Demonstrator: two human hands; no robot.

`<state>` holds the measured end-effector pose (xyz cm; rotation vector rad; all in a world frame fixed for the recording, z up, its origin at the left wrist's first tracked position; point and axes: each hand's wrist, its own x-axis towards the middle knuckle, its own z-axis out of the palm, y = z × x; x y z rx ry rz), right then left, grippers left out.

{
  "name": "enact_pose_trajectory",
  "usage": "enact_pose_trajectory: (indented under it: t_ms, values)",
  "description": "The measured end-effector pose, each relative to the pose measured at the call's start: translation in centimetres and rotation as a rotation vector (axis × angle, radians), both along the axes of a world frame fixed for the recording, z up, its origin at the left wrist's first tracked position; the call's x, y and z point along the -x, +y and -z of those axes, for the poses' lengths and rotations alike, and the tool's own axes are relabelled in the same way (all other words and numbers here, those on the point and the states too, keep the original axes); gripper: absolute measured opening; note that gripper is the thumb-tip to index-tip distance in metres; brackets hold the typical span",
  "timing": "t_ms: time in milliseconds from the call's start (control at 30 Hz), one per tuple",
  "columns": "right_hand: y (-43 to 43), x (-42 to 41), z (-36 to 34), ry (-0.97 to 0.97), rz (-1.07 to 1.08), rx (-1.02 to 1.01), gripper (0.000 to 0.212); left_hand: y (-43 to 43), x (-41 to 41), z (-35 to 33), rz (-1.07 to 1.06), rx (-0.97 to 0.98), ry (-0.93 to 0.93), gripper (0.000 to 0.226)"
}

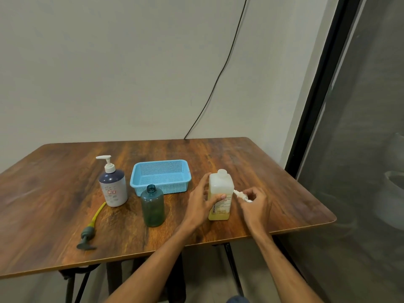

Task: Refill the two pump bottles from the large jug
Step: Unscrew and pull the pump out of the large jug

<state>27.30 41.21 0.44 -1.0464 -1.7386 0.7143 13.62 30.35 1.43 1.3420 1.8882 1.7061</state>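
The large jug [220,189], translucent white with yellow liquid and a capped neck, stands upright right of centre on the wooden table. My left hand [202,204] wraps its left side, thumb across the label. My right hand [254,204] pinches a small white crumpled piece [241,195] against the jug's right side. A teal bottle [152,206] stands open-necked, its pump removed. That green pump [89,230] with its yellow tube lies on the table to the left. A white-and-navy pump bottle [112,184] stands with its pump on.
A light blue perforated basket [160,178] sits behind the teal bottle. The table's right edge [328,217] lies close to my right hand. A black cable [218,77] hangs down the wall behind. A dark glass panel [360,127] stands to the right.
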Motion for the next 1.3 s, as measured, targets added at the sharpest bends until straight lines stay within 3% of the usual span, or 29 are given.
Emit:
enact_pose_trajectory:
  t_ms: [500, 667, 800, 1033, 1300]
  values:
    - [1.3, 0.0, 3.4, -0.223, -0.069, -0.009, 0.028, -0.2, -0.2, -0.2, -0.017, 0.022, 0.012, 0.072]
    - [1.2, -0.4, 2.4, -0.180, -0.147, 0.030, 0.044, -0.2, -0.2, -0.1, -0.017, 0.023, 0.002, 0.079]
    - [1.1, -0.4, 1.4, -0.056, -0.223, 0.052, 0.052, -0.6, -0.6, -0.7, -0.008, 0.041, -0.009, 0.069]
    - [0.4, 0.6, -1.0, 0.080, -0.508, 0.207, 0.082, -1.2, -0.7, -1.0, -0.019, 0.034, -0.025, 0.091]
    - [-0.1, 1.3, -0.3, 0.137, -0.704, 0.465, 0.102, -4.1, -0.8, -0.4, -0.058, 0.011, -0.044, 0.080]
